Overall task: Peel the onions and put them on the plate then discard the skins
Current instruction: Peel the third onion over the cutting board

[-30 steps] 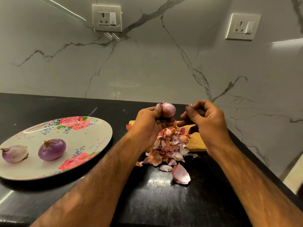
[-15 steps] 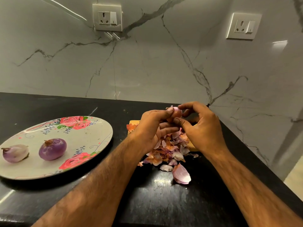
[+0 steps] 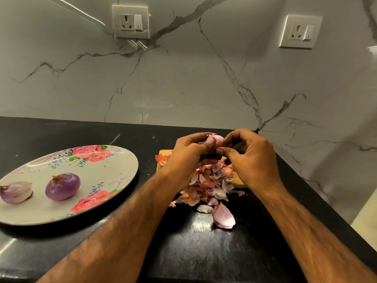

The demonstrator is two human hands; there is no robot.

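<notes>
Roughly mid-task, I'd say. Two peeled ones are already on the plate (image 3: 114,160) at left: purple onion (image 3: 62,186) nr its middle, pale onion (image 3: 16,192) by its left rim, the two apart. The third onion (image 3: 217,137) is up off the counter (image 3: 204,252), btwn both hands, above the far part of the skins pile (image 3: 208,188). Left hand (image 3: 189,154) curls round it w/ thumb pressed on its near face. Right hand (image 3: 251,158) pinches at its right side w/ thumb + forefinger, other fingers curled. Prob picking at a layer, but the onion is mostly hidden, so can't tell how much skin it has on. Something dark sits under the right fingers, can't tell what. Skins are heaped on the wooden board (image 3: 237,180) and spill onto the counter, w/ one big loose piece (image 3: 223,218) nearest. Left to do: finish this onion, plate it, then bin the skins, none discarded yet. No unpeeled onions in view
</notes>
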